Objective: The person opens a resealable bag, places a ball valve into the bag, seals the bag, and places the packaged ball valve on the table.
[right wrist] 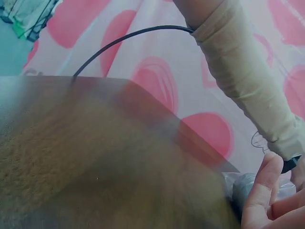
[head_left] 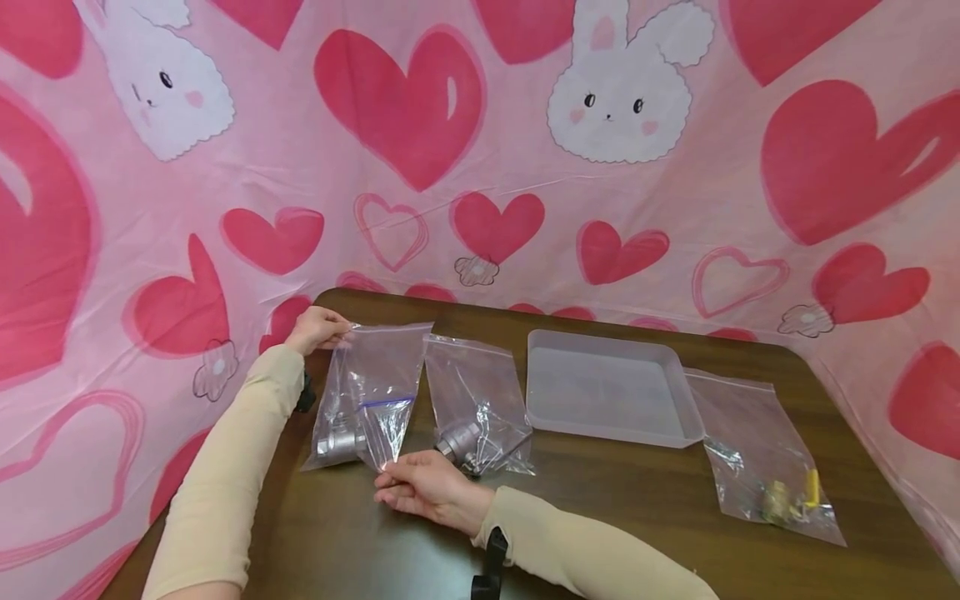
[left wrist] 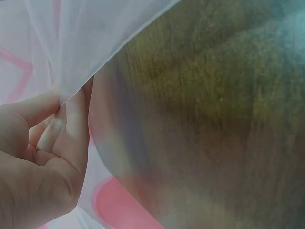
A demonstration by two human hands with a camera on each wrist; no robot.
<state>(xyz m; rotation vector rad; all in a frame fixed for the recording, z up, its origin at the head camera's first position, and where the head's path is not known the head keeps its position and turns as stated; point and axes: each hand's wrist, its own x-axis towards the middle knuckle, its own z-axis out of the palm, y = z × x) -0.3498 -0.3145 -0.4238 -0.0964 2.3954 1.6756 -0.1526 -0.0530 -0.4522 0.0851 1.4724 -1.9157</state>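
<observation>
My left hand (head_left: 321, 330) pinches the top left corner of a clear zip bag (head_left: 390, 354); the left wrist view shows that corner of film (left wrist: 71, 90) between thumb and fingers. A silvery metal fitting (head_left: 339, 443) lies at the bottom of this bag. In front of the bag hangs a smaller clear plastic piece (head_left: 387, 425) with a blue-purple strip along its top, seemingly a small zip bag. Its lower tip is pinched by the thumb and fingers of my right hand (head_left: 435, 490). In the right wrist view the right hand (right wrist: 274, 205) shows only partly, at the lower right.
Beside it lies a second zip bag (head_left: 472, 375) with a metal fitting (head_left: 459, 440). A translucent plastic tray (head_left: 603, 435) stands at the table's back. To its right lies a third bag (head_left: 750, 417) holding a brass piece (head_left: 777, 502) and a yellow handle (head_left: 812, 487). Patterned cloth (head_left: 510, 150) encloses the table (head_left: 600, 500).
</observation>
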